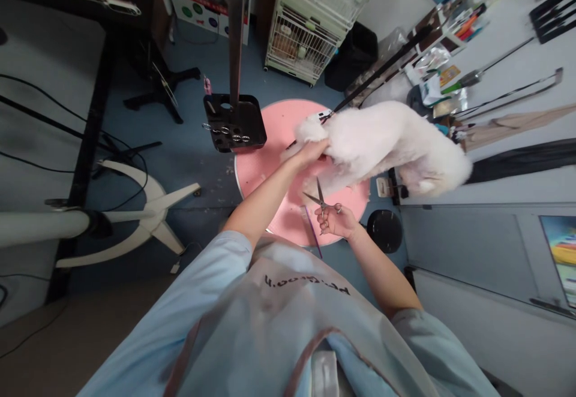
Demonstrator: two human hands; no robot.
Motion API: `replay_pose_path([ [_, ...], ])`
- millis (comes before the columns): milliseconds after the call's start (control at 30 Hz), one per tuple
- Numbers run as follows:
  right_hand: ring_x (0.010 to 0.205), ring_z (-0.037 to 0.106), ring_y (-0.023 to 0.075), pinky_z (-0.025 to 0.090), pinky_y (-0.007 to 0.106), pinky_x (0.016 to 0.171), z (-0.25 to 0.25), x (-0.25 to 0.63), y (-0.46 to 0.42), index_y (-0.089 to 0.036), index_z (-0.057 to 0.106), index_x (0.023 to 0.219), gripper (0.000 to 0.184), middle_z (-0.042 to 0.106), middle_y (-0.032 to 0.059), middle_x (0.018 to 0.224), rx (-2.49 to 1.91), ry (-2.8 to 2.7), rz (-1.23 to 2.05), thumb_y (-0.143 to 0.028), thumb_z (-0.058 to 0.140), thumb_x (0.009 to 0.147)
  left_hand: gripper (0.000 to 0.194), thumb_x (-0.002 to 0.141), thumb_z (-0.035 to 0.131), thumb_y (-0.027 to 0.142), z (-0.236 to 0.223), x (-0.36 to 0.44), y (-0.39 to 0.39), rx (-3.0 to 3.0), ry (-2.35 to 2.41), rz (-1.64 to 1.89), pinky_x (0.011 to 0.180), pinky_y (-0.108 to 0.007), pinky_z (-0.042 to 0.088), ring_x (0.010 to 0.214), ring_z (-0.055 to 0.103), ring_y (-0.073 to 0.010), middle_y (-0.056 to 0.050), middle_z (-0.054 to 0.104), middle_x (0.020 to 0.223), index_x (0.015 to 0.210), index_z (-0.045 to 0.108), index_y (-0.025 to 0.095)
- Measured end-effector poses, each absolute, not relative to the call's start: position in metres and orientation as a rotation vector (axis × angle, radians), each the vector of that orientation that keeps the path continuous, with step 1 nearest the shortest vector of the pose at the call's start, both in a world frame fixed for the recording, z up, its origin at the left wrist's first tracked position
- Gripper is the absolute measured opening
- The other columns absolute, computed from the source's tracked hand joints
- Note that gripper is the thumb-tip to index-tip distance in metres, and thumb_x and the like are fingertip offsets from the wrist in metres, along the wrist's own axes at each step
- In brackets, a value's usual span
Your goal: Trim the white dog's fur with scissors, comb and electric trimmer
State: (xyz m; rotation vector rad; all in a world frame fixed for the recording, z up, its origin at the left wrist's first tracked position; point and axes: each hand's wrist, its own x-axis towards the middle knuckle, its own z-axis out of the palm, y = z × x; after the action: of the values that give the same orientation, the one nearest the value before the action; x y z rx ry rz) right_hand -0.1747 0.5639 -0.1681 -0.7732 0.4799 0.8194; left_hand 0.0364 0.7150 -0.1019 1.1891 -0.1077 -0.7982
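Note:
A white dog point(378, 136) stands on a round pink grooming table point(256, 172), its head end toward the left. My left hand point(314, 150) is at the fur near the dog's head and chest, fingers closed round it and partly hidden. In my right hand point(336, 222) is a pair of scissors point(321, 199), fingers through the handle rings. Its blades are spread apart and point away from me, close to a white-furred front leg point(326, 178). Just left of that hand, a purple comb point(314, 232) lies at the near edge of the table.
A black tool tray point(236, 122) with several scissors hangs on a metal post point(234, 43) left of the table. Behind stand wire cages point(306, 37) and a black bin point(353, 55). A black stool point(384, 231) is at the right, a white-legged stand point(153, 214) at the left.

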Motion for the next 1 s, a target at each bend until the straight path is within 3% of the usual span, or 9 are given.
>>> replay_pose_path([
  [100,0.063,0.065,0.0133,0.054,0.028,0.062,-0.170,-0.177,0.567,-0.010,0.058,0.103,0.035,0.068,0.0053,0.081,-0.812,0.453,0.822,-0.022,0.066,0.071,0.026,0.085,0.048,0.017,-0.100,0.037,0.717,1.181,-0.091,-0.813,0.057,-0.022,0.042,0.052,0.051,-0.0094,-0.001,0.056,0.056,0.060,0.054,0.012],
  [233,0.066,0.067,0.0173,0.055,0.034,0.064,-0.174,-0.178,0.568,-0.008,0.059,0.102,0.037,0.068,0.0083,0.080,-0.812,0.522,0.870,-0.036,0.060,0.077,0.027,0.085,0.049,0.018,-0.108,0.040,0.712,1.152,-0.096,-0.799,0.056,-0.021,0.041,0.050,0.050,-0.0087,0.000,0.054,0.053,0.059,0.053,0.012],
  [400,0.063,0.065,0.0136,0.054,0.029,0.063,-0.179,-0.179,0.574,-0.010,0.059,0.103,0.029,0.069,0.0067,0.079,-0.920,0.552,0.878,-0.018,0.063,0.076,0.026,0.086,0.047,0.018,-0.121,0.043,0.704,1.120,-0.119,-0.799,0.053,-0.020,0.039,0.050,0.050,-0.0086,0.000,0.053,0.055,0.061,0.052,0.012],
  [533,0.071,0.067,0.0176,0.055,0.033,0.067,-0.180,-0.178,0.580,-0.008,0.059,0.104,0.031,0.069,0.0095,0.082,-0.875,0.605,0.918,-0.030,0.058,0.082,0.024,0.085,0.048,0.019,-0.124,0.044,0.703,1.100,-0.133,-0.796,0.053,-0.020,0.038,0.050,0.048,-0.0077,0.001,0.051,0.055,0.062,0.050,0.013],
  [667,0.067,0.068,0.0145,0.056,0.029,0.064,-0.182,-0.178,0.586,-0.010,0.060,0.106,0.030,0.069,0.0066,0.081,-0.927,0.609,0.928,-0.017,0.064,0.077,0.023,0.084,0.048,0.020,-0.126,0.046,0.703,1.099,-0.162,-0.801,0.054,-0.021,0.038,0.051,0.049,-0.0081,0.001,0.052,0.056,0.062,0.050,0.013],
  [800,0.071,0.069,0.0173,0.057,0.033,0.066,-0.186,-0.178,0.598,-0.011,0.060,0.105,0.029,0.069,0.0081,0.084,-0.899,0.627,0.922,-0.023,0.063,0.079,0.024,0.084,0.046,0.020,-0.128,0.049,0.702,1.131,-0.201,-0.805,0.054,-0.022,0.037,0.051,0.047,-0.0081,0.001,0.051,0.056,0.061,0.049,0.013],
  [1000,0.075,0.069,0.0150,0.057,0.029,0.069,-0.184,-0.178,0.629,-0.013,0.058,0.104,0.032,0.069,0.0080,0.090,-0.897,0.614,0.790,-0.023,0.069,0.076,0.025,0.083,0.046,0.017,-0.121,0.052,0.707,1.115,-0.238,-0.839,0.056,-0.022,0.035,0.051,0.044,-0.0079,0.002,0.049,0.054,0.059,0.048,0.014],
])
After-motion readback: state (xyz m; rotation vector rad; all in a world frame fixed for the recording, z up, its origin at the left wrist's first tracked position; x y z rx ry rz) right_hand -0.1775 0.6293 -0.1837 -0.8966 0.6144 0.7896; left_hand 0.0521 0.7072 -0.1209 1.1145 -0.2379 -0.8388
